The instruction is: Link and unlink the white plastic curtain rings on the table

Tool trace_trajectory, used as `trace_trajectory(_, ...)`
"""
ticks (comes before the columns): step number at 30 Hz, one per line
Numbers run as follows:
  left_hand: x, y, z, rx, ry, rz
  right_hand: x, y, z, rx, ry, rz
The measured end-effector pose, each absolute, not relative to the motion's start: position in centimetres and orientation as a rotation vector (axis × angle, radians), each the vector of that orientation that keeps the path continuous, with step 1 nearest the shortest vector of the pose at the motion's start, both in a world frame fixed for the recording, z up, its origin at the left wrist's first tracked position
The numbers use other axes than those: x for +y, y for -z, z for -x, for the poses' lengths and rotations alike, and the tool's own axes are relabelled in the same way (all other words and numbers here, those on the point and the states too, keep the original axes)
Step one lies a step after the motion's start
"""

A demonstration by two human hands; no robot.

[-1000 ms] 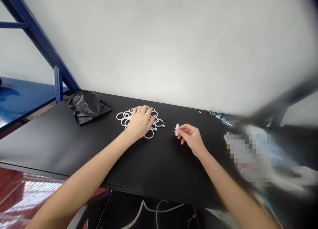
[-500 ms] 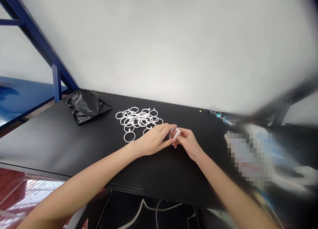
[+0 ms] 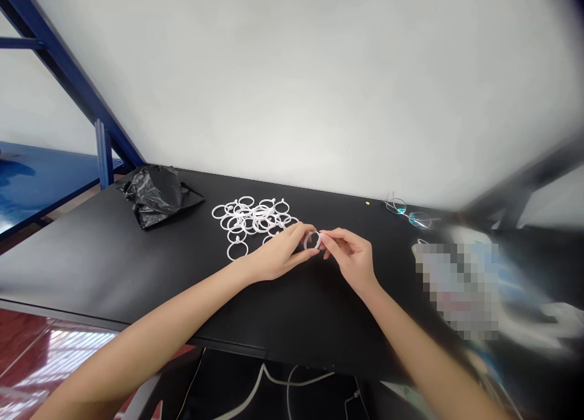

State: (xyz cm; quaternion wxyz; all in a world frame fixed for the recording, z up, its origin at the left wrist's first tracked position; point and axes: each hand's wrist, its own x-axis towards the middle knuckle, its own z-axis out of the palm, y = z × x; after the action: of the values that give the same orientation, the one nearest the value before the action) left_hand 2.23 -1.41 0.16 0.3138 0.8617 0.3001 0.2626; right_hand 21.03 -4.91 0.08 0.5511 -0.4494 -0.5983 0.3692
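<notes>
White plastic curtain rings, each with a small eyelet, lie in a loose pile on the black table. Just right of that pile, my left hand grips a white curtain ring between thumb and fingers, holding it upright above the tabletop. The thumb and fingers of my right hand pinch the same ring at its right side. I cannot tell whether it is one ring or more than one held together. My left hand hides part of the pile's near right edge.
At the back left sits a crumpled black plastic bag. Eyeglasses rest at the back right, near a small yellow bit. A blurred-out item and clear plastic lie on the right. Cables hang below the table edge.
Both hands have turned the ring, so its opening now shows more plainly. My right fingers have shifted to its right edge, and my left fingers have drawn slightly back.
</notes>
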Motion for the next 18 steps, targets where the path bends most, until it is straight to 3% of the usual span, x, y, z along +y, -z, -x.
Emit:
trace_trajectory(6,-1.78,-1.01,-2.50,0.645,-0.587,-1.946,-4.54,0.29,-21.34,-1.304,-1.086,1.026)
trace_trajectory(18,-1.20,-0.11,-2.66,0.642,-0.661,-1.903,-4.40,0.44,-20.99,-1.152,-1.263,0.987)
